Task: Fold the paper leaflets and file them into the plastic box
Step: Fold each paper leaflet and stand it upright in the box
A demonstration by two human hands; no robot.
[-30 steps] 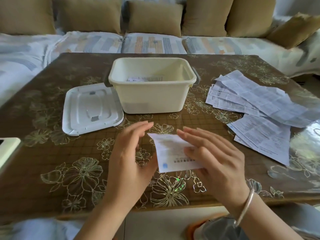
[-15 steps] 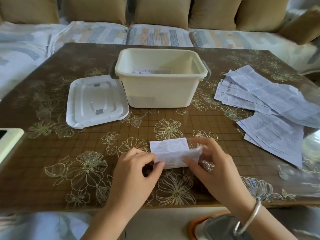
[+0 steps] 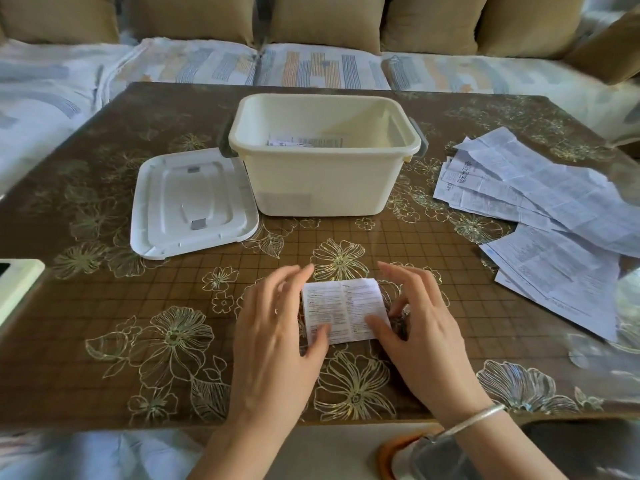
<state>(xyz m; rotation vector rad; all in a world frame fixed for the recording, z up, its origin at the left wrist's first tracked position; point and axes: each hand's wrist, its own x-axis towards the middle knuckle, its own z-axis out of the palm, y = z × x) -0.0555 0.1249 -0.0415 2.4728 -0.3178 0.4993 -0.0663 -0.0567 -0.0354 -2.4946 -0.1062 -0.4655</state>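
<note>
Leaflet (image 3: 343, 311), folded into a small printed rectangle, lies flat on the table (image 3: 104, 341) between the two hands. The left hand (image 3: 273, 327) sits at its left edge with the fingers spread and nearly straight, curled round nothing. Only the left thumb (image 3: 320, 336) rests on the sheet's lower left part. The right hand (image 3: 422, 323) mirrors it at the right edge, its fingers loosely fanned above the table. The right thumb (image 3: 377, 325) presses the lower right corner of the paper. Neither hand pinches or lifts the sheet; both lie wide and flat-fingered, holding it down by the thumbs alone. A silver bracelet (image 3: 474, 415) circles the right wrist.

Straight beyond the fingertips, well apart from them, stands the cream plastic box (image 3: 322, 181). It is uncovered, with a few folded papers (image 3: 304, 141) lying inside. Its white lid (image 3: 192, 202) lies flat on the table just beside it, beyond and to the outside of the left hand. A loose pile of unfolded leaflets (image 3: 540, 209) spreads out beyond and to the outside of the right hand.
</note>
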